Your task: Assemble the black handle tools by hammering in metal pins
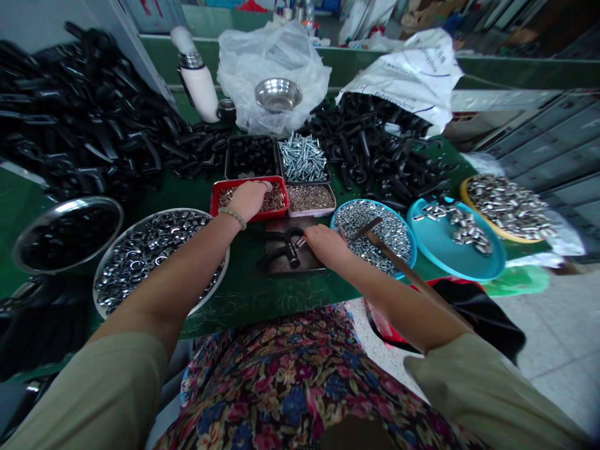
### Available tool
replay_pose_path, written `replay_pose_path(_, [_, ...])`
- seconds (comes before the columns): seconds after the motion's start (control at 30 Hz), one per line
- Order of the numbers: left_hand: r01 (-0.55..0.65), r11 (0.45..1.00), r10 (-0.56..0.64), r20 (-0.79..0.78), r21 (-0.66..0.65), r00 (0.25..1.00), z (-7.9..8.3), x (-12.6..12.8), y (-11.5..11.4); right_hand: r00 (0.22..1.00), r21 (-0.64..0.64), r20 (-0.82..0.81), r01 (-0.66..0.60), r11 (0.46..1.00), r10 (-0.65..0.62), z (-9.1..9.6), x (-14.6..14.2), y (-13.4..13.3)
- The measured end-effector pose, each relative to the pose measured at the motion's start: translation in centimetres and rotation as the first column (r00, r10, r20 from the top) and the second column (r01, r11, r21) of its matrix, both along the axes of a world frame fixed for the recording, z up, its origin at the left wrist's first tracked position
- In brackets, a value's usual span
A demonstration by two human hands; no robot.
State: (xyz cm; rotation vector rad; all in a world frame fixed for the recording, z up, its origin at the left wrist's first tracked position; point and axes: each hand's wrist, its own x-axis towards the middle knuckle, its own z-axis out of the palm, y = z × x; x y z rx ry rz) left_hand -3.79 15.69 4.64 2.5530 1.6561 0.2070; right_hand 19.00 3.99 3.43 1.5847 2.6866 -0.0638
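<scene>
My left hand [247, 199] reaches into a red tray [216, 195] of small brownish metal pins, fingers curled down into them; what they pinch is hidden. My right hand [327, 245] is closed on a black curved clamp part [287, 245] that lies on a dark metal plate [276, 265] in front of me. A wooden-handled hammer [398, 262] rests with its head in the blue bowl of nuts [375, 230], just right of my right hand.
Black trays hold bolts [302, 156], black parts [250, 156] and small pins [310, 197]. Metal bowls [154, 250] [65, 234] stand left; teal [462, 247] and yellow [509, 203] dishes of sleeves right. Piles of black clamps [84, 125] [375, 150] lie behind, with bags and a flask [199, 81].
</scene>
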Motion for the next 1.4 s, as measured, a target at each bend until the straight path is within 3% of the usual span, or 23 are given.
replay_pose_path(0.1, [-0.098, 0.994, 0.091, 0.128, 0.052, 0.988, 0.6, 0.2, -0.2, 0.998, 0.049, 0.002, -0.060, 0.997, 0.060, -0.6, 0.4, -0.5])
replay_pose_path(0.23, [-0.209, 0.978, 0.196, 0.468, -0.025, 0.861, 1.4, 0.2, -1.4, 0.958, 0.115, -0.287, 0.026, 0.993, 0.008, -0.5, 3.1, -1.5])
replay_pose_path(0.37, [-0.070, 0.958, 0.258, 0.725, -0.279, 0.638, 0.9, 1.3, -5.2, 0.873, 0.128, -0.470, 0.212, 0.969, -0.129, 0.2, 7.9, -2.9])
replay_pose_path(0.47, [0.089, 0.913, 0.277, 0.764, -0.399, 0.583, 0.1, 2.4, -8.8, 0.871, 0.129, -0.445, 0.290, 0.948, -0.206, 0.2, 11.4, -4.0])
replay_pose_path(0.6, [0.134, 0.918, 0.202, 0.731, -0.374, 0.652, -1.0, 3.2, -11.4, 0.887, 0.158, -0.382, 0.339, 0.927, -0.259, -0.4, 14.4, -5.2])
replay_pose_path(0.8, [0.032, 0.947, 0.182, 0.617, -0.319, 0.765, -2.1, 3.5, -10.8, 0.932, 0.209, -0.190, 0.347, 0.914, -0.310, -1.3, 16.3, -5.6])
replay_pose_path(0.97, [0.089, 0.979, 0.004, 0.458, -0.181, 0.889, -0.7, 4.0, -10.9, 0.910, 0.172, -0.031, 0.413, 0.894, -0.414, -1.2, 16.6, -5.7])
replay_pose_path(1.1, [0.186, 0.969, -0.146, 0.225, -0.165, 0.963, 0.8, 4.6, -11.5, 0.873, 0.156, 0.018, 0.479, 0.864, -0.487, 0.2, 14.4, -6.0])
replay_pose_path(1.2, [0.246, 0.955, -0.221, 0.154, -0.167, 0.963, 0.5, 4.1, -12.0, 0.855, 0.012, -0.180, 0.496, 0.868, -0.486, 1.7, 10.9, -6.2])
replay_pose_path(1.3, [0.280, 0.959, -0.268, 0.178, -0.047, 0.947, -0.8, 3.0, -12.5, 0.849, -0.181, -0.363, 0.339, 0.923, -0.383, 3.1, 7.0, -6.2])
replay_pose_path(1.4, [0.265, 0.963, -0.270, 0.195, 0.049, 0.943, -1.8, 1.9, -13.3, 0.844, -0.206, -0.437, 0.243, 0.948, -0.312, 3.8, 4.4, -5.7])
